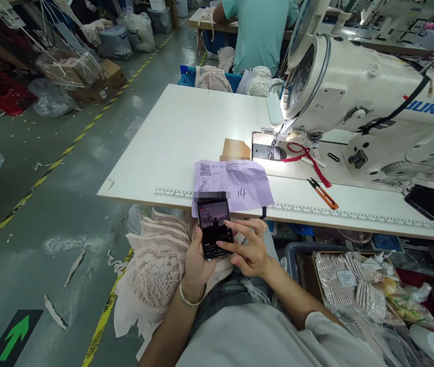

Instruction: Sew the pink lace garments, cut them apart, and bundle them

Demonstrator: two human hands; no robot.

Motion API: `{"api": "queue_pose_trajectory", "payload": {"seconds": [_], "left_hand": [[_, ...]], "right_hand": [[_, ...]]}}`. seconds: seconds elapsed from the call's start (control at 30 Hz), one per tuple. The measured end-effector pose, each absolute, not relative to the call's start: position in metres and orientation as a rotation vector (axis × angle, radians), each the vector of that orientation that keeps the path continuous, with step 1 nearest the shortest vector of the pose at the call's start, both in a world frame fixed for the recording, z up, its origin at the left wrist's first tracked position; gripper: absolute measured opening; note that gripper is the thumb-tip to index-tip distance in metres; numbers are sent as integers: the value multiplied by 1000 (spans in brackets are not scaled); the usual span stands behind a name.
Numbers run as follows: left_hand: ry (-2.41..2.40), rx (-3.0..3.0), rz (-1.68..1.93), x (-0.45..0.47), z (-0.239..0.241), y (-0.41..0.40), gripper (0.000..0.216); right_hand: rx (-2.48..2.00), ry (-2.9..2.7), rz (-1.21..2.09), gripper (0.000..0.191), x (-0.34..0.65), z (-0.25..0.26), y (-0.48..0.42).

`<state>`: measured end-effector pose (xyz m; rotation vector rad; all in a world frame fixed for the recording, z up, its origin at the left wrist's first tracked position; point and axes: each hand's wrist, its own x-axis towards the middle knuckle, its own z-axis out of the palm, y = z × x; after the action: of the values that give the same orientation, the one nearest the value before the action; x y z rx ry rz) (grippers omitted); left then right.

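A smartphone [214, 229] with a dark purplish picture on its screen is held upright over my lap. My left hand [197, 257] grips it along its left and lower side. Fingers spread, my right hand [250, 247] has fingertips on or just over the screen; I cannot tell whether they touch. Behind the phone, a lilac paper sheet [253, 183] marked 14, with a QR code, lies on the table edge. A brown paper piece [235, 149] sits beyond it. Beige lace fabric [159, 265] hangs beside my left forearm.
A white JUKI sewing machine [373, 97] stands on the white table [144, 148]. Red ribbon [304, 153], orange thread snips [324, 194] and a black device [426, 201] lie there. A bin [291, 255] is at lower right. A person [260, 35] sits ahead.
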<state>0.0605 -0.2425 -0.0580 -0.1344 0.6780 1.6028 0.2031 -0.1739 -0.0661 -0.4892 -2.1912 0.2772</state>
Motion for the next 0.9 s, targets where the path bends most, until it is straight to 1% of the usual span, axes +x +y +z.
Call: {"api": "queue_pose_trajectory", "payload": {"seconds": [0.17, 0.27, 0.7, 0.9], "left_hand": [[713, -159, 1648, 61, -58, -242, 30], [728, -161, 1662, 61, -61, -242, 30], [727, -140, 1657, 61, -60, -243, 32], [697, -158, 1634, 60, -60, -244, 31]], "right_hand": [[-675, -2204, 218, 59, 200, -69, -175], [-726, -2218, 204, 60, 199, -70, -175], [-672, -2168, 265, 54, 199, -67, -174], [-548, -2160, 266, 54, 200, -62, -173]]}}
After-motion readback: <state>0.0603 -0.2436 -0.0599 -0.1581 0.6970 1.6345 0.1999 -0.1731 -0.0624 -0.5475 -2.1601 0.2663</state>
